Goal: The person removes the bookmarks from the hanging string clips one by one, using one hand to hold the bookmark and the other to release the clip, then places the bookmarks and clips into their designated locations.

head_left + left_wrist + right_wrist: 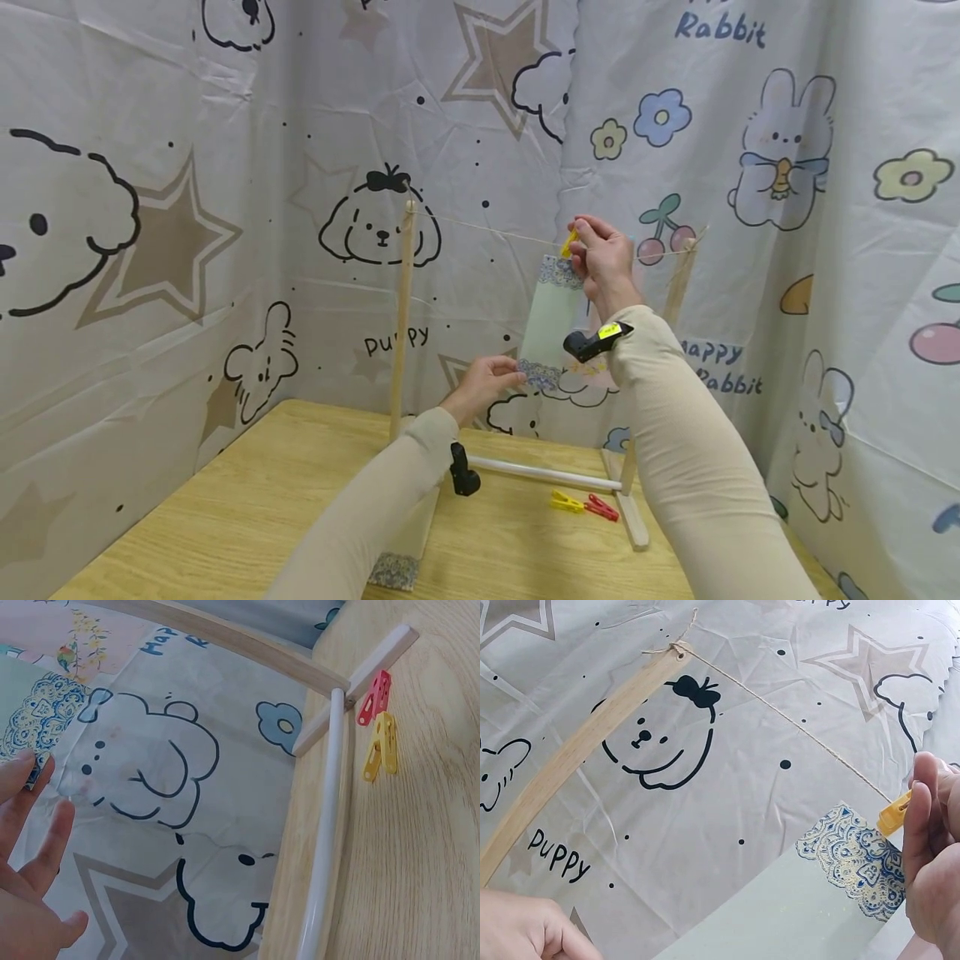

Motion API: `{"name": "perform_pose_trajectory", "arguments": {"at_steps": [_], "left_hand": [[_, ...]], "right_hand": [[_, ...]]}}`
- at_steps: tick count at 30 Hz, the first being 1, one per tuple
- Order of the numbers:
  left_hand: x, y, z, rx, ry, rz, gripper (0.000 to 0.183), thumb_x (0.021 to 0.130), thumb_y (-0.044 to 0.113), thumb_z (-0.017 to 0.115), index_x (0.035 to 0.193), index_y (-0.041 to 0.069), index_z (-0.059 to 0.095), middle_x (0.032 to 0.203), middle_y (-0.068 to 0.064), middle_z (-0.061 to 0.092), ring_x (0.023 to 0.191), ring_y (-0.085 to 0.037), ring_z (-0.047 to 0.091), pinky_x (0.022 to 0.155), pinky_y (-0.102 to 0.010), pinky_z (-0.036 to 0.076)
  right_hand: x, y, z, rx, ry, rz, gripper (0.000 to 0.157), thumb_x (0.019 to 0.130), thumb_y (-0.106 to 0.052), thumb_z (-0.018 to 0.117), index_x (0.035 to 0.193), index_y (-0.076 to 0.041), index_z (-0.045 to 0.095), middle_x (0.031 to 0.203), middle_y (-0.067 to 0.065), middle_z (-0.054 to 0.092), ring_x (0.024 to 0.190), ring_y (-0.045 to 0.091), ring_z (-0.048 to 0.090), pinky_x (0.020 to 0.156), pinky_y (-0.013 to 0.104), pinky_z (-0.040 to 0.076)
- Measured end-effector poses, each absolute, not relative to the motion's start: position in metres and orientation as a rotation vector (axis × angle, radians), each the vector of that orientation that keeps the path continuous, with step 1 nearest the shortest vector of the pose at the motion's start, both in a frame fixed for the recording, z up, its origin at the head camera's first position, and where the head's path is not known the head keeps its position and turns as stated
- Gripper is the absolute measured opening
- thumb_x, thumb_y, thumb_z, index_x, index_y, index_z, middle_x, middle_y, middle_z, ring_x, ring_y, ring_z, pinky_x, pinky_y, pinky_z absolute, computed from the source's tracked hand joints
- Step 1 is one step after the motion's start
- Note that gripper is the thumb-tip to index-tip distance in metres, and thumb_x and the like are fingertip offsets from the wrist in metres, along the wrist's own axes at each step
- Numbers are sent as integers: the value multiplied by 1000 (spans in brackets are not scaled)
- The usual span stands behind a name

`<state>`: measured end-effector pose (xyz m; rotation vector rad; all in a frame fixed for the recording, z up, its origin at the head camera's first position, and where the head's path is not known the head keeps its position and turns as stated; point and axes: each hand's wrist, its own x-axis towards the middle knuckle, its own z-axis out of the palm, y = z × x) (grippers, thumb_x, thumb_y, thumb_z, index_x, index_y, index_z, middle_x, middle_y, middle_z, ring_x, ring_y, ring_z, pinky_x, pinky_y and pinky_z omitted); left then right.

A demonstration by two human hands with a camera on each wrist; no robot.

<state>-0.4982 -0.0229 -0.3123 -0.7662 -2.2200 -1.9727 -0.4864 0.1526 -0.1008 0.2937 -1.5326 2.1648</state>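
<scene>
My right hand (609, 262) pinches a yellow clothespin (894, 816) at the thin string (795, 724), by the top edge of a pale green card (551, 321). Blue-and-gold lace patterns band both ends of this card, which hangs slightly tilted. Down at its lower left corner, my left hand (487, 385) pinches the edge between thumb and finger, other fingers spread. Partly hidden behind my right hand and wrist is a pink card with yellow flowers (90, 637). How far the clothespin bites over card and string is covered by my fingers.
Two wooden posts (403, 325) hold the string, joined low down by a white rod (540, 473). A yellow clothespin (567, 502) and a red clothespin (602, 507) lie on the wooden table (495, 550). Under my left forearm lies another lace-patterned card (393, 572).
</scene>
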Motion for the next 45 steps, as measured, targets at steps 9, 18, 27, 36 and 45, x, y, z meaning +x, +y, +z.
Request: {"name": "perform_pose_trajectory", "arguments": {"at_steps": [9,18,27,36,45], "left_hand": [[-500,-24,-309,-755,-2245,-1939,25,101,18,71,121,4,72,128,-10,69,122,-28,61,104,-50,47],[-497,-25,-306,-765,-2242,-1916,25,101,18,70,121,3,72,128,-10,69,122,-28,61,103,-51,47],[-495,-27,-303,-756,-2243,-1916,24,101,18,70,120,3,72,122,-9,71,118,-26,63,103,-52,47],[-497,-29,-304,-726,-2257,-1917,26,100,22,72,122,7,73,129,-7,69,127,-28,58,105,-50,46],[-496,-29,-303,-755,-2205,-1922,23,100,16,72,118,2,73,121,-9,72,117,-27,63,104,-54,46]], "right_hand": [[-483,156,-96,302,-1510,2145,13,100,-19,70,108,-12,77,106,2,71,53,5,56,47,15,46],[-481,155,-91,344,-1487,2145,13,100,-19,70,108,-12,78,107,2,72,50,3,53,47,15,46],[-476,155,-90,341,-1489,2148,13,100,-19,70,107,-12,78,108,3,71,51,5,52,46,16,45],[-474,155,-90,357,-1492,2161,13,101,-19,69,107,-11,77,109,3,71,51,4,52,46,16,46],[-471,157,-93,380,-1481,2191,16,102,-20,66,111,-11,76,110,4,71,50,5,55,46,16,47]]}}
